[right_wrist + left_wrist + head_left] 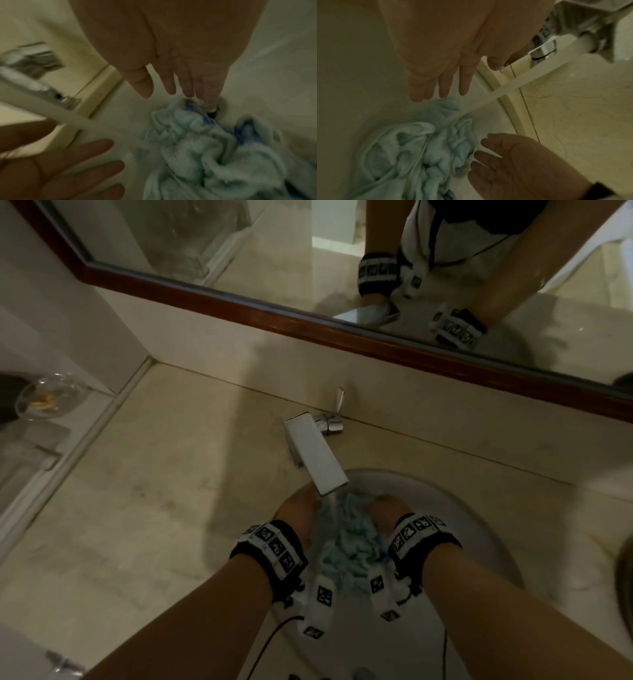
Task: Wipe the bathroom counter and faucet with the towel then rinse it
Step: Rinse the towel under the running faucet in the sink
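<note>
A crumpled light-blue towel [349, 539] lies in the white sink basin [462, 529] under water running from the square chrome faucet [315, 453]. My left hand [298, 508] is in the basin just left of the towel, fingers straight and holding nothing. My right hand [387, 508] is on its right side, also with straight fingers. In the left wrist view the left hand [440, 83] hovers beside the towel [412, 155] and the water stream [505, 89]. In the right wrist view the right hand [180, 74] has its fingertips at the edge of the towel [205, 142], by the drain [216, 109].
The beige stone counter [154, 491] surrounds the basin. The faucet lever [339, 402] stands behind the spout by the back wall. A framed mirror [308, 251] runs above it. A glass bowl [48, 398] sits on a ledge at the far left.
</note>
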Available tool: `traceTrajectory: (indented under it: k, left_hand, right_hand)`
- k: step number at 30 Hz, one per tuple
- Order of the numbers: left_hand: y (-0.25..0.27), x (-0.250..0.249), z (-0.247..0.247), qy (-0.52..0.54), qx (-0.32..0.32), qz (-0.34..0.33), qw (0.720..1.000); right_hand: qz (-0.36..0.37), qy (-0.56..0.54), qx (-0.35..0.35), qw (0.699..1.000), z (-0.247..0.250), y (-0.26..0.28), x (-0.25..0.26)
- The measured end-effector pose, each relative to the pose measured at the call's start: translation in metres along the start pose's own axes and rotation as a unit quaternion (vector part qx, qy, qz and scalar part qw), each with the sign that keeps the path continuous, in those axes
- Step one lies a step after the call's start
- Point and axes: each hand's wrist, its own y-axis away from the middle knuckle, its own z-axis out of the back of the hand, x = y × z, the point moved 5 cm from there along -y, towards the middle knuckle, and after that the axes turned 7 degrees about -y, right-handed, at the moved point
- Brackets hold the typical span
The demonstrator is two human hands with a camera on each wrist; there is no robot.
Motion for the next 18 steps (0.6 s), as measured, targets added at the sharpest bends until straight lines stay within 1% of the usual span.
traceTrajectory:
  k: [1, 3, 6, 9, 12, 14, 17, 18]
  left_hand:
    - [0.002, 0.000, -0.001, 0.014, 0.001, 0.005, 1.000]
    - [-0.002, 0.002, -0.003, 0.030, 0.010, 0.020, 0.999]
    - [-0.001, 0.001, -0.004, 0.044, 0.010, 0.004, 0.999]
    - [-0.003, 0.002, -0.007, 0.073, 0.016, 0.004, 0.997]
    - [-0.015, 0.014, -0.005, 0.101, 0.006, 0.029, 0.994]
    - [-0.020, 0.018, -0.010, 0.122, 0.002, 0.045, 0.991]
    - [-0.019, 0.021, -0.015, 0.150, -0.010, 0.068, 0.986]
    - [-0.021, 0.023, -0.016, 0.147, -0.005, 0.072, 0.987]
  right_hand:
    - [-0.009, 0.001, 0.004, 1.000, -0.003, -0.004, -0.001]
    - [0.015, 0.050, 0.012, 0.999, -0.011, -0.012, 0.000]
    - [0.025, 0.042, 0.018, 0.999, -0.019, -0.016, 0.008]
    - [0.060, 0.064, 0.032, 0.996, -0.027, -0.021, 0.012]
    - [0.046, 0.087, 0.047, 0.994, -0.028, -0.022, 0.010]
    - [0.065, 0.054, 0.067, 0.994, -0.028, -0.020, 0.014]
    - [0.116, -0.005, 0.067, 0.991, -0.022, -0.010, 0.023]
    - [0.118, -0.034, 0.073, 0.990, -0.022, -0.005, 0.023]
